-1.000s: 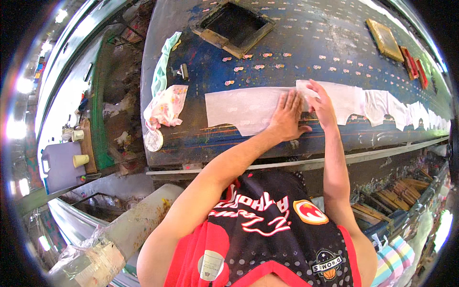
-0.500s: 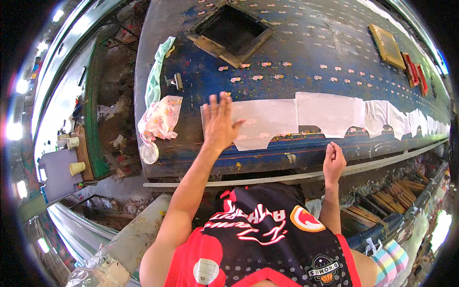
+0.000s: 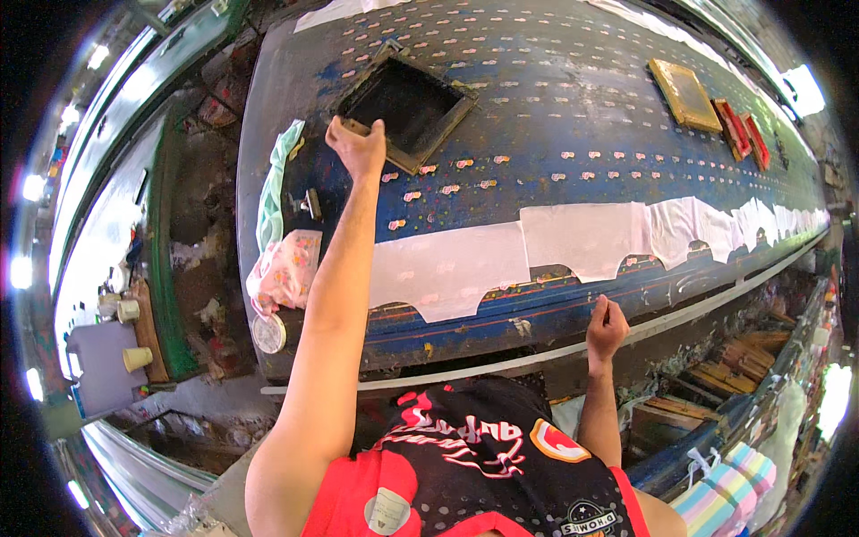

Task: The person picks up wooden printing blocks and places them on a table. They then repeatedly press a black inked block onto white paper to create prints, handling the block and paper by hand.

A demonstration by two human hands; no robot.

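Observation:
My left hand (image 3: pixel 358 150) reaches far across the table and is closed on the near-left edge of a wooden screen-printing frame (image 3: pixel 412 100), dark inside and lying askew. My left forearm passes over the left end of a white cut fabric piece (image 3: pixel 447 268), which lies flat. A second white fabric piece (image 3: pixel 582 237) is to its right, with more in a row beyond. My right hand (image 3: pixel 607 331) hovers by the table's near edge, fingers curled closed, with nothing visible in them.
Rows of small printed marks cover the dark table (image 3: pixel 537 116). At its left lie a green cloth (image 3: pixel 276 183), a pink patterned cloth (image 3: pixel 288 268), a squeegee-like tool (image 3: pixel 312 204) and a round lid (image 3: pixel 267 333). A yellow frame (image 3: pixel 684 94) and red-edged pieces (image 3: pixel 734 130) lie far right.
My left hand has moved from the white fabric's left end up to the frame and closed on its edge. The right hand stays near the table edge, and the view has shifted.

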